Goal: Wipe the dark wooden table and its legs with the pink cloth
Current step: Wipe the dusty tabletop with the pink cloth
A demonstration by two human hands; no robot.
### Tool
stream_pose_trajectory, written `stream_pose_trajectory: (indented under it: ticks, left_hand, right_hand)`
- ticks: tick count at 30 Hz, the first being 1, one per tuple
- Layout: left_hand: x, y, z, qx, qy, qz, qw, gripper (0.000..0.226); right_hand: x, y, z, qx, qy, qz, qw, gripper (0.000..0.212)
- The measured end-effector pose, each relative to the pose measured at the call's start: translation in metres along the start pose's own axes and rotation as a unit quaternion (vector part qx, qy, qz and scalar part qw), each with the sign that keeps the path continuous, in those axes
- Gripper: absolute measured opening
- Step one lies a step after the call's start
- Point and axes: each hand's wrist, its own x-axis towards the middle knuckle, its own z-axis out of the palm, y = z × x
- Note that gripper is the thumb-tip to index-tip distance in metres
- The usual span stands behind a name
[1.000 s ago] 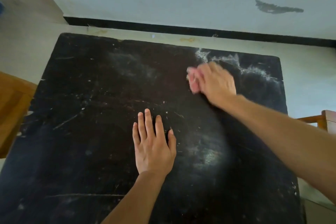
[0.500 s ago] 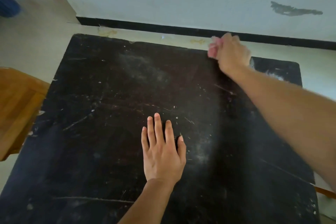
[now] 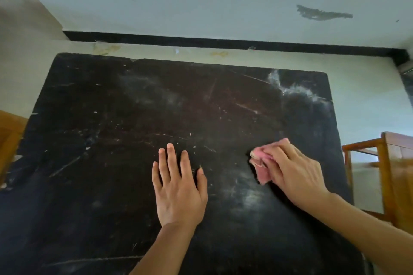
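The left hand (image 3: 178,190) is lying flat, palm down, on the dark wooden surface (image 3: 111,163), fingers stretched forward and slightly spread, its grip apart and holding nothing. Its forearm is reaching in from the bottom edge of the view. The right hand (image 3: 292,176) is pressing down just to the right of it, knuckles up, fingers curled with the grip clamped on the pink cloth (image 3: 260,164); the right forearm is slanting in from the lower right corner.

The cloth is bunched into soft folds, sticking out past the fingertips on the hand's left side and touching the surface; the rest of it is hidden under the palm. The surface is a broad, near-black slab with rounded far corners, its finish scratched and flecked with pale marks, and a whitish dusty smear (image 3: 295,91) is sitting near its far right corner. Its legs are out of sight beneath the top, and its near edge is cut off.
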Motion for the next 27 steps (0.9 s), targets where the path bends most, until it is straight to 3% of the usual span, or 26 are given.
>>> stream_pose_trajectory:
  ticks: [5,8,10,11,13,16,18,20,22,24,26,27]
  left_hand:
    - [-0.001,-0.001,0.001,-0.008,-0.010,-0.008,1.000,0.062]
    - [-0.003,0.001,0.002,-0.016,-0.005,-0.006,1.000,0.062]
    - [-0.003,0.003,0.002,-0.024,0.000,-0.004,1.000,0.062]
    - [-0.002,0.002,0.003,-0.024,0.000,-0.006,1.000,0.063]
    - [-0.002,0.002,0.004,-0.019,-0.008,-0.007,1.000,0.064]
    - [-0.004,0.001,0.003,-0.008,-0.009,-0.003,1.000,0.065]
    - [-0.006,0.003,0.003,-0.003,-0.011,-0.001,1.000,0.066]
    - [-0.004,0.004,0.003,0.004,-0.013,0.002,1.000,0.066]
    - [-0.001,0.005,0.004,0.015,-0.018,0.010,1.000,0.066]
    - [0.002,0.005,0.004,0.025,-0.016,0.032,0.999,0.065]
    - [0.003,0.003,0.006,0.027,-0.013,0.043,0.999,0.064]
    - [0.004,0.002,0.006,0.028,-0.014,0.042,0.999,0.064]
  right_hand:
    - [0.028,0.089,-0.009,-0.038,0.024,0.141,0.989,0.018]
    - [0.088,0.178,-0.029,-0.056,0.039,0.359,0.931,0.015]
    - [0.103,0.209,-0.043,-0.047,0.040,0.422,0.904,0.026]
    - [0.102,0.205,-0.046,-0.039,0.065,0.404,0.911,0.023]
    - [0.082,0.170,-0.046,-0.075,0.104,0.287,0.949,0.020]
    - [0.029,0.098,-0.027,-0.019,0.073,0.074,0.994,0.020]
    - [-0.001,0.069,-0.013,0.006,0.032,-0.044,0.999,0.020]
    - [0.008,0.078,-0.009,0.014,0.032,-0.075,0.997,0.017]
    - [0.050,0.121,-0.009,-0.013,0.059,-0.011,0.998,0.013]
    - [0.096,0.180,-0.022,-0.019,0.055,0.144,0.988,0.015]
    - [0.124,0.218,-0.037,0.020,0.042,0.316,0.948,0.009]
    - [0.131,0.222,-0.042,0.021,0.047,0.363,0.931,0.007]
